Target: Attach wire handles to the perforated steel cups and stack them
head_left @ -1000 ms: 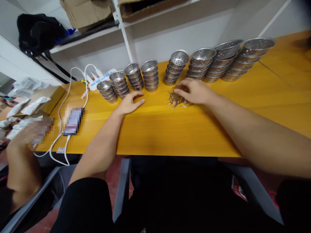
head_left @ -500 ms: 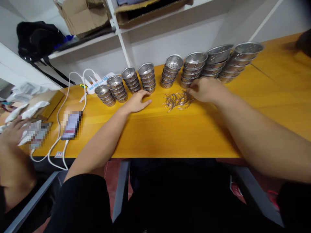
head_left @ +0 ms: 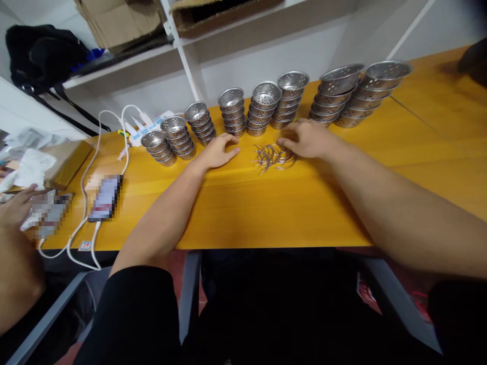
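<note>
Perforated metal cups stand nested in several leaning stacks along the back of the table. My left hand (head_left: 221, 151) rests just in front of a middle stack (head_left: 231, 112), thumb and fingers apart, nothing visible in it. My right hand (head_left: 306, 138) is by another stack (head_left: 289, 99), its fingers bent and apart from the thumb, with nothing visible between them. Between my hands lies a loose pile of thin curved metal wires (head_left: 272, 157). The right thumb is close to the pile's right end. Wider cups form the stacks (head_left: 333, 94) beyond my right hand.
A phone (head_left: 105, 197) with a white cable lies on the left of the table (head_left: 243, 213). Behind it is a white power strip (head_left: 152, 126). Farther left, another person's hand (head_left: 17, 205) is beside plastic bags and a cardboard box (head_left: 72, 165).
The stack by my right hand has shifted left toward its neighbour, and my right hand has moved left too. The stack by my left hand now sits closer to the stack on its right.
</note>
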